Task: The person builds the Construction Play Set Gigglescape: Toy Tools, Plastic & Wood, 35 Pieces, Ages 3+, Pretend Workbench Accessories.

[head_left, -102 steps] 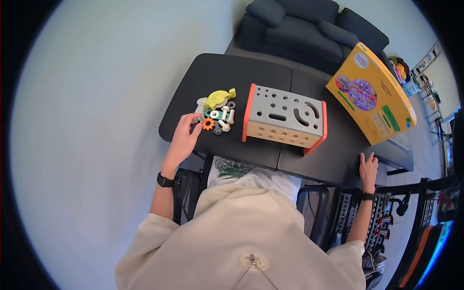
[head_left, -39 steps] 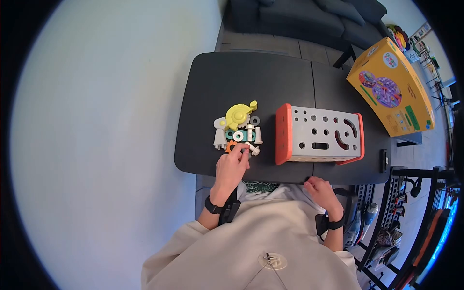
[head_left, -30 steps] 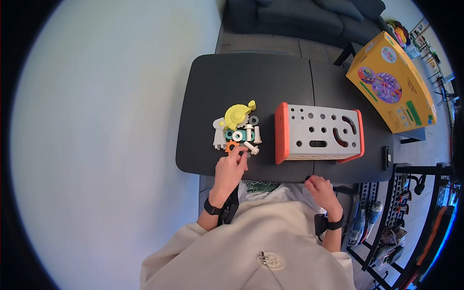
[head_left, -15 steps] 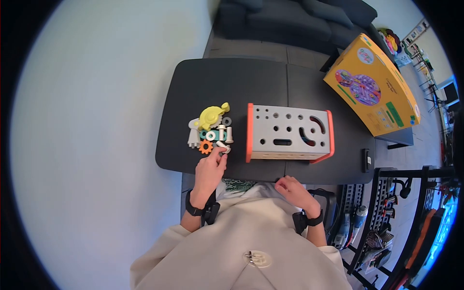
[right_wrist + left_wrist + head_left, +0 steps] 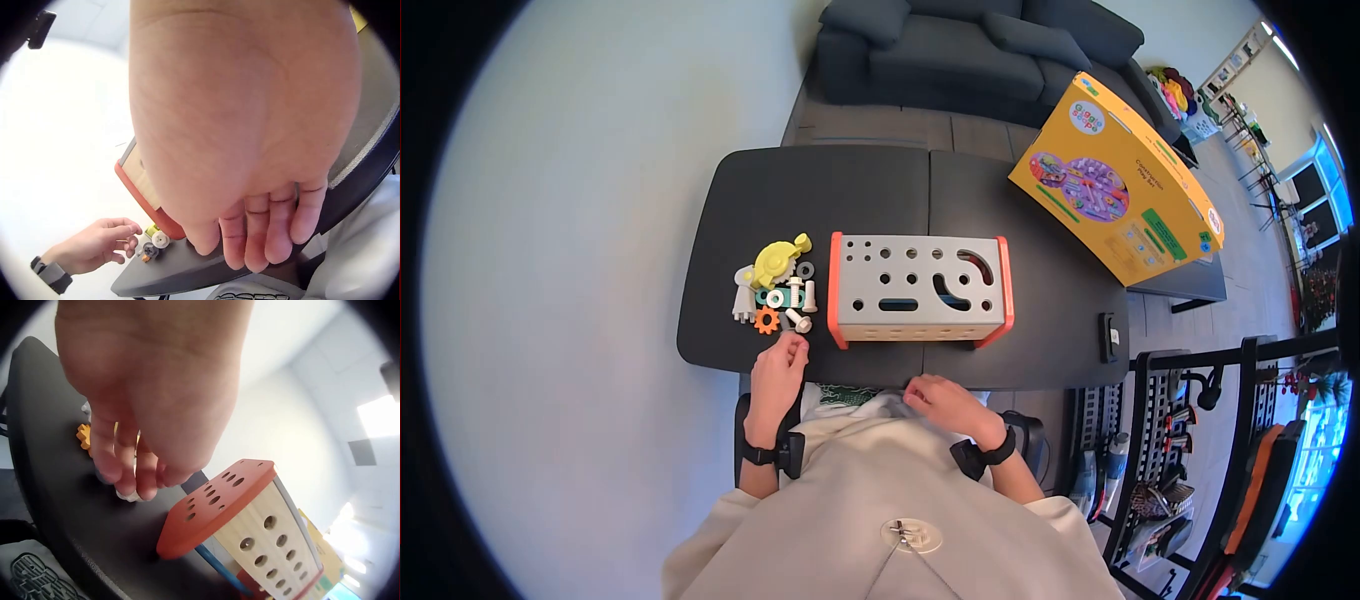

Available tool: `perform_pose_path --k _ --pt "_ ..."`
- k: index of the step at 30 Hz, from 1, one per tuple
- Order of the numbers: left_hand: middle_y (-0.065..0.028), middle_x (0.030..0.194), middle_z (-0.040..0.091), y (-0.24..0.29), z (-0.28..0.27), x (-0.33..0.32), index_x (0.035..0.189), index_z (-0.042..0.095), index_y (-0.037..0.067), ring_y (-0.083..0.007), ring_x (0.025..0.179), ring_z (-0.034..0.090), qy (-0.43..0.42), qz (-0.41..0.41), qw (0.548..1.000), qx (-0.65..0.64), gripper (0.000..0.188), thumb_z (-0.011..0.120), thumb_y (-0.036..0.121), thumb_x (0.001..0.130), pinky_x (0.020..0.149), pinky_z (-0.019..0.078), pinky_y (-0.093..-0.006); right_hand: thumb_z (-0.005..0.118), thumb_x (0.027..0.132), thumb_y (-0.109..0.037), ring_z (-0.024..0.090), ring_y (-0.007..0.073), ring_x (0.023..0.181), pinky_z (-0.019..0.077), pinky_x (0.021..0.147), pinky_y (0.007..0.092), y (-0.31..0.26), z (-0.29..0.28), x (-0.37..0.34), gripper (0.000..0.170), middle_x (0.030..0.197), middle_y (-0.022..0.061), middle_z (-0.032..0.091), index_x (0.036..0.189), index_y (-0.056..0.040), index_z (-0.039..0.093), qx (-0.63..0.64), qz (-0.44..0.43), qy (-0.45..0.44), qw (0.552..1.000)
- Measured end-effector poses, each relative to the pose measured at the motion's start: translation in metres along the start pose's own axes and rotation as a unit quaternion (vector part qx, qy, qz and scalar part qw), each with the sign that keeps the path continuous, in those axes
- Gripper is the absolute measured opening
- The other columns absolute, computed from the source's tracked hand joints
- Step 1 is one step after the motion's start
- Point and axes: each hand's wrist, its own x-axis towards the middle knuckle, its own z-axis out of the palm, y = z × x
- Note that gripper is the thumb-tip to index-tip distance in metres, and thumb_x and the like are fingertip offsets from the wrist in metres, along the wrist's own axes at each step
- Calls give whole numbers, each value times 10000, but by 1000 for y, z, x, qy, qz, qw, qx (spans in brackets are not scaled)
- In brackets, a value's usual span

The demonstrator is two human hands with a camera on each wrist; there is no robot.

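L hand (image 5: 777,372) has pulled back twd the person vs half a sec ago: fingertips were over the slanted white bolt (image 5: 798,319) & covered part of it, now they're just short of it, by the near edge of the table (image 5: 830,200), & the bolt shows whole. R hand (image 5: 945,402) about where it was, at the near edge in front of the box (image 5: 922,318); 3.4 s ago it was way over on the right. Head view has shifted a bit too.

Slanted bolt lies at the near side of the parts pile, L of the box, well apart from R hand. Its long axis runs diag.: head pts near & right, shaft end far & left. Two more white bolts just beyond it, long axes approx near-far. Orange gear (image 5: 760,322) to its left, yellow part (image 5: 775,262) at far end of pile.

L hand: fingers loosely bent, a bit apart in R wrist view, nothing seen in grip; can't tell if they touch the tabletop. R hand: fingers relaxed, side by side & hanging down, holding nothing
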Motion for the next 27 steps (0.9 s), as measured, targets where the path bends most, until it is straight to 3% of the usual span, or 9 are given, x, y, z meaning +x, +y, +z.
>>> perform_pose_path --k 4,6,7,12,18,27 --pt "-141 908 740 -13 6 -10 1013 684 27 -366 905 717 -33 -22 998 45 179 647 202 1014 767 538 -457 561 1040 -238 637 409 991 515 900 479 21 9 1 242 979 204 670 1027 -17 659 -12 -66 -5 998" --pt "-131 897 692 -25 16 -14 977 695 33 -360 937 643 -44 35 993 101 136 670 166 988 823 510 -453 561 1040 -227 624 406 1005 507 907 475 23 7 -1 232 994 200 661 1033 -16 656 6 -99 -17 995" --pt "-111 862 638 -23 20 -17 943 699 35 -326 917 571 -40 39 995 82 91 687 123 960 836 483 -429 561 1040 -227 624 406 1005 507 907 475 21 3 -3 232 994 200 661 1033 -16 656 -4 -106 -20 994" --pt "-76 834 612 -33 26 -17 951 698 38 -238 864 536 -6 24 1000 12 68 697 106 954 796 462 -360 567 1043 -218 608 383 1033 497 921 452 25 -2 -8 230 1041 185 643 1064 -1 642 28 -119 -39 992" --pt "-86 820 629 -33 34 -17 937 711 24 -254 855 549 34 7 999 28 104 695 126 948 787 470 -368 560 1043 -212 614 381 1049 498 933 447 32 -8 -5 229 1044 188 644 1069 1 641 91 -124 -71 986" --pt "-103 743 596 -41 47 -12 807 697 2 -260 789 527 103 -20 994 16 182 704 157 902 758 441 -392 560 1062 -240 602 365 1114 491 972 438 51 -8 1 264 1106 176 628 1143 -2 641 83 -171 -126 974"
